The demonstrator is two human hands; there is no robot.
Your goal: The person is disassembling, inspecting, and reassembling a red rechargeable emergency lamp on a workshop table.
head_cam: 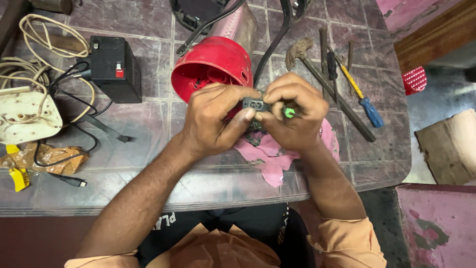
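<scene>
My left hand (217,119) and my right hand (293,114) meet over the middle of the table. Between the fingertips sits a small dark grey part (255,104) with two holes, pinched by my left thumb and fingers. My right hand grips a tool with a green handle (289,112), its tip pointing at the part. Under both hands lies a pink cloth (270,154). A red round housing (213,64) lies on its side just behind my left hand, its open end facing me.
A black battery block (115,68) with wires stands at left, by a cream socket board (27,116) and coiled cable. A hammer (327,82), a blue-handled screwdriver (364,101) and other tools lie at right. A cardboard box (448,146) sits on the floor beyond the table edge.
</scene>
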